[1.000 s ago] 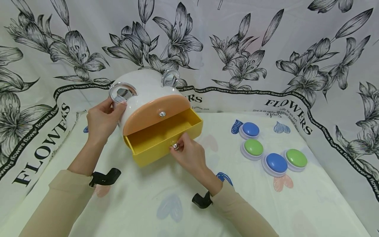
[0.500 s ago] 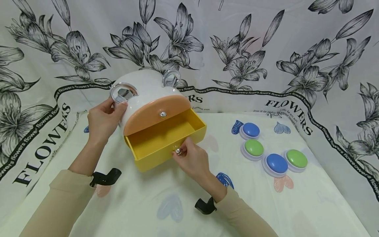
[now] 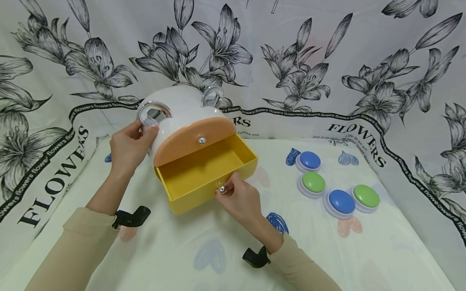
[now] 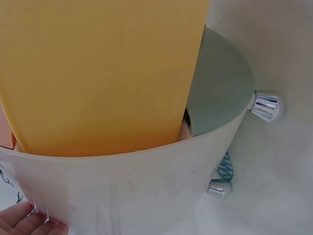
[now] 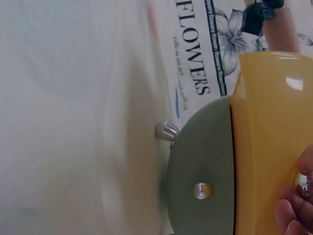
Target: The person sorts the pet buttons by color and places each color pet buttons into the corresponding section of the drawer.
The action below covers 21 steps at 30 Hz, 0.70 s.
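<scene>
A white rounded chest of drawers with chrome ring-shaped ears sits left of middle in the head view. My left hand grips its left side, the thumb just below the left ear. The yellow drawer is pulled well out, and its inside is bare. With thumb and fingers my right hand pinches the drawer's chrome knob. Above it the orange drawer is closed. The right wrist view shows a closed grey-green drawer beside the yellow one; the left hand's fingertips lie against the white shell.
To the right, two blue push buttons and two green push buttons with white bases stand in a cluster on the white heart-print cloth. A flower-print curtain hangs behind. Chrome feet stick out under the chest.
My right hand has drawn the yellow drawer further out, toward me and slightly right. The left hand stays on the chest's side; the whole view has shifted a little.
</scene>
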Motion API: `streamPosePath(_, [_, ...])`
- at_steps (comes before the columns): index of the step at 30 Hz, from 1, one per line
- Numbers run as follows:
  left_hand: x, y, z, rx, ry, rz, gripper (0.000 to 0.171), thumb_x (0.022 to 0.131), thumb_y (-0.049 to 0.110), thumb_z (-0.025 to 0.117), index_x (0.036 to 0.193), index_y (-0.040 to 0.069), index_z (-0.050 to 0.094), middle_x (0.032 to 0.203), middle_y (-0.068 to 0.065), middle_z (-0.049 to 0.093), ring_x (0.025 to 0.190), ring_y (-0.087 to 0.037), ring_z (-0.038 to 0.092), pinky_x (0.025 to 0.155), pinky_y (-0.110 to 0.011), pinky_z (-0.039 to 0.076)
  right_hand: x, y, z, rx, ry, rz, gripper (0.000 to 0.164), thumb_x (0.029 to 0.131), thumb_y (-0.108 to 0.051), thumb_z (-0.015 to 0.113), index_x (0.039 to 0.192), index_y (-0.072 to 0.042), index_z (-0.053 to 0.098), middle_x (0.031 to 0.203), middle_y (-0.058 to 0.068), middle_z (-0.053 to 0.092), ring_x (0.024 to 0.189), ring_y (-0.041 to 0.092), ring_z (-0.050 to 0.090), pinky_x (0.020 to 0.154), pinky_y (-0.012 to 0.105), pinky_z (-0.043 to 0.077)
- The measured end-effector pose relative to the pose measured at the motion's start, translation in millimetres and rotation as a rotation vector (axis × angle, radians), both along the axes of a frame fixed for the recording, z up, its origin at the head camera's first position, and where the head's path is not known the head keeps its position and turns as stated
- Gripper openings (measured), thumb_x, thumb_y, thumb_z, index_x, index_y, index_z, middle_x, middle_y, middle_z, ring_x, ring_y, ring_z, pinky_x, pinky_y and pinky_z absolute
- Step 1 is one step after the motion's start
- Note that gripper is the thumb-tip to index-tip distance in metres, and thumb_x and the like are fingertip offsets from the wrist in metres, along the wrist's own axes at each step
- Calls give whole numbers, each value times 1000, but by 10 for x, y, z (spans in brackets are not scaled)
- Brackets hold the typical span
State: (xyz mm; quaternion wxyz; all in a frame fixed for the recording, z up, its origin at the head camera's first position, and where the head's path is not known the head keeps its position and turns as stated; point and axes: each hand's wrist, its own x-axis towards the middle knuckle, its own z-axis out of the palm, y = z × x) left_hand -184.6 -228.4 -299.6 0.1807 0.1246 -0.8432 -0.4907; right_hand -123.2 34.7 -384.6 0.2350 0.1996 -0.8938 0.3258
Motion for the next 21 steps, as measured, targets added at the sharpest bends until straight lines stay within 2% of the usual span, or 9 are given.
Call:
streamPosePath(8, [-2, 5, 13, -17, -17, 9, 63, 82, 54, 57, 136, 23, 47, 127, -3, 58, 99, -13, 53, 71, -10, 48, 49, 32, -9, 14, 23, 7, 34, 71, -25, 78, 78, -12, 48, 61, -5, 56, 51, 5, 50, 46, 11, 36])
streamPosePath(21, [8, 0, 2, -38, 24, -1, 58, 84, 50, 58, 134, 21, 50, 121, -7, 61, 91, -11, 51, 61, -5, 45, 99, 81, -27, -13, 62, 27, 33, 70, -22, 79, 79, -11, 48, 63, -4, 59, 53, 5, 54, 49, 10, 41])
